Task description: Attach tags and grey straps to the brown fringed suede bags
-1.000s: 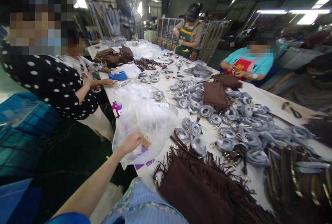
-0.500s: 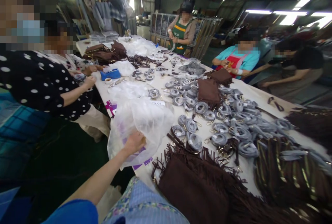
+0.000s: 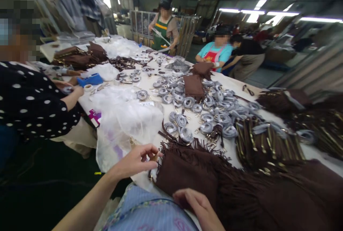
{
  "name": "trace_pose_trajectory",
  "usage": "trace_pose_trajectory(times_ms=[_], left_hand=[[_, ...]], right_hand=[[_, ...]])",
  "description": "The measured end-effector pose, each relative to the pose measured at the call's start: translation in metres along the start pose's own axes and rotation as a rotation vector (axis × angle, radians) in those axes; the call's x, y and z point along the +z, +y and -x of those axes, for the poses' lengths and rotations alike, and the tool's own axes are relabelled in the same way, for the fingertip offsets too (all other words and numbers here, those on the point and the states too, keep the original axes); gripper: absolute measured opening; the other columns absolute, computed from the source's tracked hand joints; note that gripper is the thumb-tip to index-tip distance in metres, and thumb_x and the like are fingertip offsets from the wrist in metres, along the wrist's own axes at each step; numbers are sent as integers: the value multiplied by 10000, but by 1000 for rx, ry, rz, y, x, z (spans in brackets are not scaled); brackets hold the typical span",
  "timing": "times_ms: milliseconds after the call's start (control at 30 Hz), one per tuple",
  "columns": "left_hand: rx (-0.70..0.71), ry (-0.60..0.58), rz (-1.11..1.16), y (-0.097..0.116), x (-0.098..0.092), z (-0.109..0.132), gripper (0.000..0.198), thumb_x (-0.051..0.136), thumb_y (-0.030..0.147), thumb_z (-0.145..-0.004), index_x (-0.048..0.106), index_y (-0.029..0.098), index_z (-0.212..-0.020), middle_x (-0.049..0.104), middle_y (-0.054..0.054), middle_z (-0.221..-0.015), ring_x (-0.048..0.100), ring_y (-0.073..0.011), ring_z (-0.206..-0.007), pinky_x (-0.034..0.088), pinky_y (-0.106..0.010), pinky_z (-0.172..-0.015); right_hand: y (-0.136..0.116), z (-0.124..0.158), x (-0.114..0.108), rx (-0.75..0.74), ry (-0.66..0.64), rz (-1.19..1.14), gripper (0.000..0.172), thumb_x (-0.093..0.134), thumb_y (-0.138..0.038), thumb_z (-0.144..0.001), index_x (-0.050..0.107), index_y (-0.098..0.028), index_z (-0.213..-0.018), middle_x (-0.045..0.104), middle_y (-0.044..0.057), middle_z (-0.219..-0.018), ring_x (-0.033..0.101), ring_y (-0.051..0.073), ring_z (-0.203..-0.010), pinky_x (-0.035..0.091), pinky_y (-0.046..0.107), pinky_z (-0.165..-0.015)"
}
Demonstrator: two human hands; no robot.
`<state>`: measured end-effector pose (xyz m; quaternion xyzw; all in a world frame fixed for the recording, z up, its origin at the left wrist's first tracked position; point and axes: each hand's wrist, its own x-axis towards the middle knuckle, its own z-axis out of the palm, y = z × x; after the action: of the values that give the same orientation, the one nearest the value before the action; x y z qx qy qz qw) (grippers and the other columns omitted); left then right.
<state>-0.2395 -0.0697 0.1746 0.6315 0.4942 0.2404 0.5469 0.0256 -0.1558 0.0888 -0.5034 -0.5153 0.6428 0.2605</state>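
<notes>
My left hand [image 3: 138,161] hovers by the left edge of a dark brown fringed bag [image 3: 187,170], its thumb apart from its bent fingers. Something small and tan shows at its fingertips, too unclear to name. My right hand [image 3: 194,204] is at the bag's near edge, palm inward, with fingers loosely stretched and no object visible in them. The bag lies flat, fringe spread along its far side and to the right. Just left of it, a translucent white plastic bag [image 3: 125,124] lies crumpled over the table's edge.
Coiled straps in grey wrapping [image 3: 189,102] with metal clips cover the table's middle. Brown bags with gold zippers [image 3: 268,141] are piled at the right. A blue tape dispenser [image 3: 91,80] stands by a co-worker in a dotted top [image 3: 34,99]. Other people stand across the table.
My left hand has come out from the plastic bag and moved right to the brown bag. My right hand has come into view. The view has swung to the right.
</notes>
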Motion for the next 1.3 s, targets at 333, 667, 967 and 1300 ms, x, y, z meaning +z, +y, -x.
trace_pose_trajectory(times_ms=[333,667,967,1300], left_hand=[[570,-208,-852,16,82,-22,202,541,149,-825,558,191,-1021,332,-114,-1507,478,-276,-1230,422,-398,-978],[474,-466,-1015,-3,113,-33,229,554,219,-832,512,193,-1056,532,-89,-1175,518,-245,-1032,453,-373,-878],[492,-787,-925,-20,154,-71,242,624,328,-821,588,181,-1009,611,-64,-1019,570,-221,-935,461,-313,-802],[750,-793,-1153,-53,282,-107,262,587,304,-839,589,143,-1046,562,-122,-1076,526,-263,-990,433,-363,-819]], right_hand=[[-22,-28,5,63,-32,-1244,445,679,-509,-828,676,-124,-1051,740,82,-939,684,144,-752,533,238,-681],[24,-5,-20,-27,567,-1455,427,928,-176,-528,715,-157,-898,722,0,-758,624,62,-552,573,211,-649],[68,46,-31,-71,835,-1180,475,908,-332,-558,711,-180,-963,716,34,-799,343,-10,-403,228,115,-363],[144,117,-24,159,1093,-488,555,721,-563,-687,661,-166,-1071,746,101,-864,598,179,-582,431,265,-495]])
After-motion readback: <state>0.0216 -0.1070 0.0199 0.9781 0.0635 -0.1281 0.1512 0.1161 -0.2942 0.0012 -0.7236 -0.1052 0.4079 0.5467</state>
